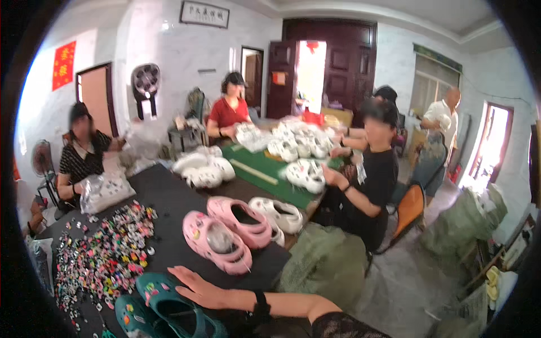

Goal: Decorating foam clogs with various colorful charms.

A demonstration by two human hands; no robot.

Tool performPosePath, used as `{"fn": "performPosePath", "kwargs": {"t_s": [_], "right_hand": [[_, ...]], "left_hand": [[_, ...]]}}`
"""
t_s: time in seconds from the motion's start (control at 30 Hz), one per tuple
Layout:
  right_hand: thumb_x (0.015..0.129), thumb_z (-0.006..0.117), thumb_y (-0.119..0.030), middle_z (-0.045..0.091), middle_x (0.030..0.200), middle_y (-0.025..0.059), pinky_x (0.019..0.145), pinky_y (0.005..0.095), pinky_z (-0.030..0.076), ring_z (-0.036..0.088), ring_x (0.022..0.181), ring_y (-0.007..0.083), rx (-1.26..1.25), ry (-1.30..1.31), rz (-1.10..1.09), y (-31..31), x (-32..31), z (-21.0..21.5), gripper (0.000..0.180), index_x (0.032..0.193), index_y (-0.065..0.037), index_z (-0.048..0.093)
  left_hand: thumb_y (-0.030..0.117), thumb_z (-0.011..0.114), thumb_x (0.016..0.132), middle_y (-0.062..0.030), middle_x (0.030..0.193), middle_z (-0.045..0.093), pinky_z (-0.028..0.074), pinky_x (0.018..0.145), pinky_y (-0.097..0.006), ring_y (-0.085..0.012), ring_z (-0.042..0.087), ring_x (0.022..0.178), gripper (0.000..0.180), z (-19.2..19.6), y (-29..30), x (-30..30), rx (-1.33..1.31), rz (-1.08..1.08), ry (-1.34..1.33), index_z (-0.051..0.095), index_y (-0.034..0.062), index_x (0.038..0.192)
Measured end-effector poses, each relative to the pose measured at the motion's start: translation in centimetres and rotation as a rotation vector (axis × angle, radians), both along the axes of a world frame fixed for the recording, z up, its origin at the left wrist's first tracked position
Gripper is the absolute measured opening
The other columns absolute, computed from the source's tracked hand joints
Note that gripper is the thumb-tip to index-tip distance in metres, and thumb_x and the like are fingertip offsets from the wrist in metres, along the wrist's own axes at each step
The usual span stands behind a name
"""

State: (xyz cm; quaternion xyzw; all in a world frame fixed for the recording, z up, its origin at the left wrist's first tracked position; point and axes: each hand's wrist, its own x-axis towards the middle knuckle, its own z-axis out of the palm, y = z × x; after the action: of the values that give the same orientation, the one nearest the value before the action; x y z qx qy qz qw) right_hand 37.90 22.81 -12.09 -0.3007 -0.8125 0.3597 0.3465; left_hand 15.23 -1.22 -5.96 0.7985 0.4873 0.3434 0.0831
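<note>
On the black table [163,194], our right hand [200,288], fingers extended, meets the right side of the teal clog [153,286], its length slanting lower-right.

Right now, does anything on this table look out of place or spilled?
Small colourful charms lie loose in a sprawling heap on the black tabletop, beside the teal clogs; several sit apart from the rest. With no tray visible, they look spilled, perhaps deliberately.
</note>
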Motion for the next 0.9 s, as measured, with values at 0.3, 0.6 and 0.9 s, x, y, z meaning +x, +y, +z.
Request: {"fn": "performPosePath", "kwargs": {"t_s": [0.3,0.6,0.9], "right_hand": [[0.097,0.04,-0.034,0.04,0.133,0.0178,0.105,0.0383,0.027,0.038,0.125,0.0321,-0.184,0.221,0.038,-1.1,-1.2,-2.6,0.05,0.134,0.0,0.037],[0.098,0.033,-0.038,0.033,0.131,0.0162,0.106,0.0382,0.022,0.031,0.126,0.032,-0.179,0.279,0.053,-1.7,-2.7,-4.5,0.054,0.138,-0.002,0.03],[0.089,0.045,-0.022,0.038,0.135,0.0167,0.106,0.0386,0.028,0.038,0.125,0.0311,-0.024,0.056,-0.064,0.0,-6.8,-5.9,0.051,0.135,-0.001,0.037]], "left_hand": [[0.048,0.065,0.082,-0.0176,0.152,0.01,0.024,0.107,-0.048,-0.0337,0.017,0.139,0.097,-4.2,0.2,-0.1,-0.259,0.244,-0.621,0.005,0.0095,0.149],[0.032,0.07,0.079,-0.017,0.15,0.016,0.024,0.106,-0.044,-0.0313,0.024,0.135,0.096,-5.3,1.7,1.6,-0.248,0.23,-0.727,0.008,0.0078,0.149],[0.015,0.067,0.062,-0.0179,0.136,0.039,0.036,0.1,-0.043,-0.031,0.044,0.121,0.089,-8.2,4.6,-0.6,0.148,0.131,-0.903,0.028,0.002,0.14]]}}
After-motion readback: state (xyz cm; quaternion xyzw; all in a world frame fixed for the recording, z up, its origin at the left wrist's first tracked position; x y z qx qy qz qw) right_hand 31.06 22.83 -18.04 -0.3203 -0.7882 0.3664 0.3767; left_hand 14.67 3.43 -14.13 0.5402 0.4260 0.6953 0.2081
